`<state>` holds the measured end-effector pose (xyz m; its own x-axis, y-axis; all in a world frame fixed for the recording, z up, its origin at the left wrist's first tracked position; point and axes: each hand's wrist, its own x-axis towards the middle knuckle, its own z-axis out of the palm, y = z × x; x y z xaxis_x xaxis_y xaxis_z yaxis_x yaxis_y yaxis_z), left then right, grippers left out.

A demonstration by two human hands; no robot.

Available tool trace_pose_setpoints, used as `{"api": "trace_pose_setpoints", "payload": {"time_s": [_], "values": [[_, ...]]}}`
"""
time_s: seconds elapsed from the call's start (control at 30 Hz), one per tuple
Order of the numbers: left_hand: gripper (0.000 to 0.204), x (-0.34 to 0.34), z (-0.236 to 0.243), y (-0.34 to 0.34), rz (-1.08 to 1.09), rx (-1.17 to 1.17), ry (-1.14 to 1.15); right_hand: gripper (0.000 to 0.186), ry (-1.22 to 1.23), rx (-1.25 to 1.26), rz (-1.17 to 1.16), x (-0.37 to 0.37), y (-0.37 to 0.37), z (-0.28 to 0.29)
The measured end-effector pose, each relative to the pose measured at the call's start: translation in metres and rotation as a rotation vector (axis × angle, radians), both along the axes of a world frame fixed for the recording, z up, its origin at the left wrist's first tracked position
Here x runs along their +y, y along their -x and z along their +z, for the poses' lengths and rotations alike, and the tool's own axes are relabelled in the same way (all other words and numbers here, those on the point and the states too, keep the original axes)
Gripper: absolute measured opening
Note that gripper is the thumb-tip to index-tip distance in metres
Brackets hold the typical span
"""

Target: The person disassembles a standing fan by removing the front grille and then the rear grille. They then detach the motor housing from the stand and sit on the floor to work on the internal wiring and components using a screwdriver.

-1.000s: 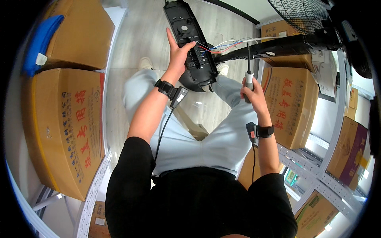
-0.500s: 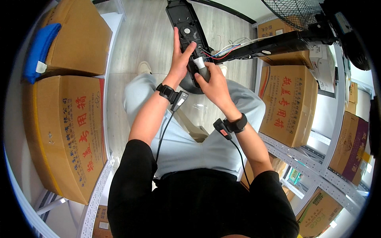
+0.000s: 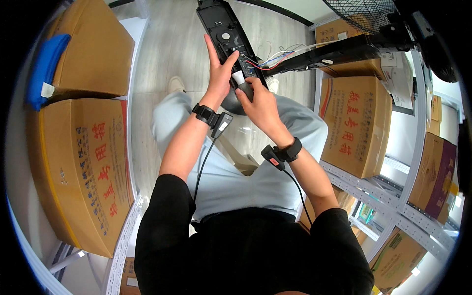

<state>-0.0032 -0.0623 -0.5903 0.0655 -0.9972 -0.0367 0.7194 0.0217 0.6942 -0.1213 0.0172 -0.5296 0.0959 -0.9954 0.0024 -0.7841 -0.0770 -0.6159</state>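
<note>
A long black plastic housing (image 3: 220,24), its inner side with screw posts showing, slants in front of me. My left hand (image 3: 219,76) holds it along its left edge, with the index finger stretched up the side and the thumb on its face. My right hand (image 3: 259,102) is closed round a screwdriver (image 3: 244,87) with a grey and white handle, directed at the housing near my left thumb. The tip is too small to make out. Thin coloured wires (image 3: 275,61) run from the housing to a black column (image 3: 339,55) on the right.
A black mesh fan guard (image 3: 361,14) is at the upper right by the column. Cardboard boxes (image 3: 88,167) stand on the left shelf, with a blue cloth bundle (image 3: 49,69) against one. More boxes (image 3: 356,125) fill the metal rack on the right. Cables hang from my wrist bands.
The housing and both hands have shifted slightly left in the picture. The screwdriver stays in my right hand, against the housing.
</note>
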Motion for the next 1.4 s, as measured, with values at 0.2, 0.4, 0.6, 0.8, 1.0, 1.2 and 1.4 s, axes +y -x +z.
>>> {"api": "trace_pose_setpoints", "payload": {"time_s": [0.2, 0.4, 0.6, 0.8, 1.0, 1.2, 1.4], "values": [[0.099, -0.004, -0.019, 0.002, 0.03, 0.002, 0.004, 0.042, 0.009, 0.082, 0.068, 0.003, 0.002, 0.01], [0.094, -0.003, -0.015, 0.0, 0.002, 0.018, -0.029, 0.024, 0.093, -0.038, -0.007, 0.003, 0.036, 0.032], [0.091, -0.005, -0.016, -0.001, -0.006, -0.002, -0.061, 0.028, -0.338, -0.182, -0.273, -0.051, 0.147, -0.059], [0.091, -0.005, -0.002, -0.002, -0.078, 0.056, -0.109, 0.053, -0.362, -0.072, -0.124, -0.094, 0.167, -0.181], [0.091, -0.003, 0.001, -0.008, -0.046, 0.024, -0.156, 0.073, -0.44, -0.196, -0.351, -0.137, 0.136, -0.247], [0.092, 0.001, -0.006, -0.018, -0.014, 0.007, -0.178, 0.064, -0.484, -0.603, -0.527, -0.177, 0.112, -0.287], [0.091, -0.009, -0.002, 0.001, -0.105, 0.037, -0.154, 0.034, -0.289, -0.191, -0.441, -0.189, 0.183, -0.334]]}}
